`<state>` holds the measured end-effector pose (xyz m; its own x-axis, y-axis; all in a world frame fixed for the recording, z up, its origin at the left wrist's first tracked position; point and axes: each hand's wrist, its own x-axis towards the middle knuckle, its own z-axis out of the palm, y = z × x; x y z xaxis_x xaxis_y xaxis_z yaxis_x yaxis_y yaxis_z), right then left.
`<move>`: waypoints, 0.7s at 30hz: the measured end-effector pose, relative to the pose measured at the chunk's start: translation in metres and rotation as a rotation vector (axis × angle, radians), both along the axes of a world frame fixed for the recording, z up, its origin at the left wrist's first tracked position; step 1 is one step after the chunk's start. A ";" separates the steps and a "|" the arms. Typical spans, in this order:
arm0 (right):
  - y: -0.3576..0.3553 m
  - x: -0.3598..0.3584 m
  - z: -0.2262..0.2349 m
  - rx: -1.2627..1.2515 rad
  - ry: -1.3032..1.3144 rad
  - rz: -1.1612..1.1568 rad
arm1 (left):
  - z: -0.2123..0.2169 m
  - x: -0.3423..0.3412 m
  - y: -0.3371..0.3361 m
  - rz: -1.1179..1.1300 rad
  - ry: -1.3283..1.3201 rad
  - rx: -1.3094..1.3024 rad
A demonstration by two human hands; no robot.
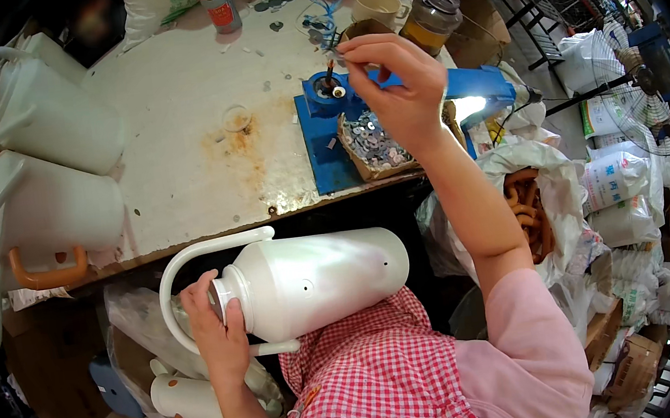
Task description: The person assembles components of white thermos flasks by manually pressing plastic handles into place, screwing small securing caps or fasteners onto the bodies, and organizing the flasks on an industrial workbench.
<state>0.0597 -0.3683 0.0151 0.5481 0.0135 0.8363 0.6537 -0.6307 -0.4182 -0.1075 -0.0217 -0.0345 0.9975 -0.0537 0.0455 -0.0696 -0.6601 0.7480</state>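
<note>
The glossy white bottle-shaped jug [330, 279] lies on its side against the red-and-white checked cloth apron [377, 372], reaching rightward from the left hand [222, 335] and sitting below the right hand [403, 79]. It looks stiff and hollow, so probably light for its bulk; the smooth, shiny wall would likely slide in a flat-palmed grasp and could scuff. The narrow neck gives the surest hold, and the white curved tubular handle [167, 296], looping around the left hand's far side, might swing if it were gripped instead.

The left hand is closed around the neck, thumb on the near side and fingers over the mouth, its forearm coming up from below. The right arm is stretched forward with the elbow slightly bent; the wrist is bent and the thumb and index finger nearly meet. Whether they pinch something small, I cannot tell. Just under that hand stand the blue metal bench device [326, 161] and an open brown cardboard box of small grey metal pieces [377, 143], both on the worn white desk [179, 127].
</note>
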 end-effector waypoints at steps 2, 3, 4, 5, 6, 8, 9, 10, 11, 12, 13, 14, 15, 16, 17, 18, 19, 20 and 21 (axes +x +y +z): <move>-0.002 0.009 -0.002 -0.136 -0.064 0.008 | 0.000 -0.001 0.000 -0.003 0.004 0.004; -0.005 0.012 -0.001 -0.137 -0.067 0.008 | 0.000 0.000 0.000 -0.008 0.012 0.008; -0.007 0.013 -0.001 -0.231 -0.162 -0.029 | 0.002 -0.001 -0.001 -0.003 0.013 0.007; -0.009 0.015 0.000 -0.324 -0.258 -0.068 | 0.005 -0.001 -0.002 0.001 0.010 0.009; -0.011 0.018 -0.001 -0.372 -0.294 -0.079 | 0.006 0.000 -0.003 0.004 0.007 0.011; -0.010 0.016 0.004 -0.422 -0.284 -0.078 | 0.003 0.002 -0.001 -0.014 -0.004 0.001; -0.009 0.015 0.006 -0.473 -0.275 -0.080 | 0.002 0.002 0.000 -0.034 -0.017 -0.010; -0.010 0.016 0.007 -0.473 -0.277 -0.081 | 0.002 0.003 -0.001 -0.034 -0.019 -0.010; -0.011 0.017 0.009 -0.500 -0.292 -0.076 | 0.003 0.003 -0.002 -0.028 -0.002 -0.033; -0.011 0.017 0.010 -0.527 -0.307 -0.071 | 0.003 0.003 -0.003 -0.021 0.014 -0.057; -0.012 0.017 0.010 -0.526 -0.311 -0.072 | 0.003 0.004 -0.004 -0.022 0.011 -0.056; -0.012 0.016 0.009 -0.498 -0.280 -0.062 | 0.003 0.004 -0.004 -0.018 0.015 -0.055; -0.013 0.016 0.008 -0.469 -0.250 -0.052 | 0.003 0.004 -0.004 -0.014 0.019 -0.053; -0.013 0.016 0.008 -0.466 -0.253 -0.054 | 0.003 0.003 -0.004 -0.015 0.016 -0.050; -0.014 0.017 0.007 -0.432 -0.231 -0.042 | 0.004 0.002 -0.005 -0.016 0.018 -0.054; -0.015 0.017 0.007 -0.398 -0.208 -0.030 | 0.004 0.002 -0.006 -0.018 0.020 -0.059; -0.012 0.015 0.007 -0.395 -0.210 -0.030 | 0.003 0.001 -0.005 -0.017 0.018 -0.055; -0.009 0.010 0.007 -0.208 -0.012 0.029 | 0.003 0.000 -0.005 -0.014 0.021 -0.060; -0.007 0.007 0.007 -0.020 0.186 0.088 | 0.003 0.000 -0.004 -0.012 0.025 -0.066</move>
<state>0.0664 -0.3753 0.0225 0.6890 0.0836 0.7200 0.6193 -0.5840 -0.5248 -0.1076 -0.0258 -0.0317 0.9977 -0.0634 0.0247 -0.0583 -0.6085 0.7914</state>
